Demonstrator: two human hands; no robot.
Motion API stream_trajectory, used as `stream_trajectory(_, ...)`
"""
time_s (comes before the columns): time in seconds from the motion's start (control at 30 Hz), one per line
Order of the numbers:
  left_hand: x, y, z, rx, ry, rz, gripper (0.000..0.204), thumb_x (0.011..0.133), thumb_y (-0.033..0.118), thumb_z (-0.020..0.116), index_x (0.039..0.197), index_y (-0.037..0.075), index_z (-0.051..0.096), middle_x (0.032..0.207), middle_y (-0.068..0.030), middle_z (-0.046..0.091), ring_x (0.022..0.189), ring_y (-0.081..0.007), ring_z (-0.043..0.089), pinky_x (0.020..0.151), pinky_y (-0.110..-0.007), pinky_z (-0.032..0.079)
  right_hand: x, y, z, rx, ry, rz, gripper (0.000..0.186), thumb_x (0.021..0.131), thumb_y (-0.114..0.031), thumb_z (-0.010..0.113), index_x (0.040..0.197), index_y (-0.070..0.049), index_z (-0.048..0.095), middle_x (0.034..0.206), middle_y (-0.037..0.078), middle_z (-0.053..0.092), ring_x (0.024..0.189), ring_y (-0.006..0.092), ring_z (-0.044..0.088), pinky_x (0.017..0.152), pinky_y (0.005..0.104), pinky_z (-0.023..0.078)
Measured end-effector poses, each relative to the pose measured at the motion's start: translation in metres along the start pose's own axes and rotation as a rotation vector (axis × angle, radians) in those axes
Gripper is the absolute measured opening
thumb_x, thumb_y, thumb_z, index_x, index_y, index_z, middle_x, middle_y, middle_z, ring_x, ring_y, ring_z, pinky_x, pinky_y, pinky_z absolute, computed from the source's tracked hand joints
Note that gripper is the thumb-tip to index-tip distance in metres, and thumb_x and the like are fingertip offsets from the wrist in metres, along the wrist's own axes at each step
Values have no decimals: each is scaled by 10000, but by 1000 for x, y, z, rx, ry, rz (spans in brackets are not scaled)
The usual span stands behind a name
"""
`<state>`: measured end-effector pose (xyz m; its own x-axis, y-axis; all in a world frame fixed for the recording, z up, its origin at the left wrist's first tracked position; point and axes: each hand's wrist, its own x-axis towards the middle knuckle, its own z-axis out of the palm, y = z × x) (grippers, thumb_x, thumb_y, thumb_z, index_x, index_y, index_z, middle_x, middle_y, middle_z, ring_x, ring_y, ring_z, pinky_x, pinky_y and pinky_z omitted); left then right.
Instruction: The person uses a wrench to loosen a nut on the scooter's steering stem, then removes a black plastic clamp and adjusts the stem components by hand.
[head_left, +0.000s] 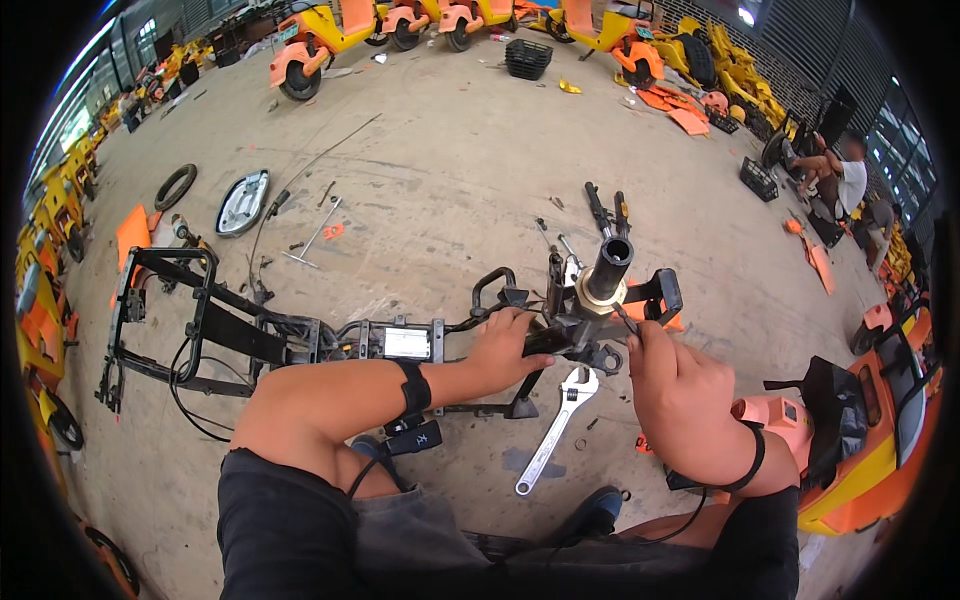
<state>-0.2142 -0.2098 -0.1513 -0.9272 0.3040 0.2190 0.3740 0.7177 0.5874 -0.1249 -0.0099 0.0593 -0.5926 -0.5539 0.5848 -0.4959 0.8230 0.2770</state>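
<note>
A dark metal scooter frame [245, 340] lies across the floor, with an upright steering tube [612, 262] and a brass-coloured nut [600, 298] at its right end. My left hand [497, 350] is closed on the frame just left of the tube. My right hand [675, 390] pinches a slim dark tool [625, 318] whose tip is at the nut; the rest of it is hidden by my fingers. Below the tube, a large silver adjustable wrench [550, 440] lies on the concrete floor between my arms.
Orange-yellow scooter bodies [850, 450] are at right, others [600, 30] at back and left. A tyre [175, 187], silver tray-like part [243, 202], T-handle tool [318, 230] and black crate [528, 58] lie around. Two people [850, 175] crouch at the far right.
</note>
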Motion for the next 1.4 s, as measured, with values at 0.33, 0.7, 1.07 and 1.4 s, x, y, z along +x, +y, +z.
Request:
stream_trajectory(0.33,-13,2,8,-111,83,21,810,783,445,817,1362,-17,488,1311,-213,485,1251,-394,450,1061,-486,374,-5,2,10,-2,74,-63,221,876,-105,707,1034,29,629,624,22,501,511,157,555,458,295,434)
stream_trajectory(0.7,-36,21,20,-227,-178,-517,711,842,551,737,1148,-69,577,1097,-257,605,1031,-412,611,904,-443,507,14,2,-12,53,-42,-3,107,899,-111,661,905,-32,589,612,26,495,520,184,568,447,326,420)
stream_trajectory(1.07,-37,8,44,-215,-487,-566,498,1013,461,468,1061,15,684,863,-228,702,846,-415,696,745,-481,537,2,3,12,127,140,-43,197,863,-62,708,1017,23,620,626,48,519,519,205,558,455,336,433)
stream_trajectory(1.4,-34,20,42,-144,-488,-598,589,986,482,516,904,-80,671,874,-267,694,909,-431,684,839,-493,525,-10,5,26,213,140,31,249,845,-38,734,1067,3,630,612,72,544,502,243,567,459,365,449)
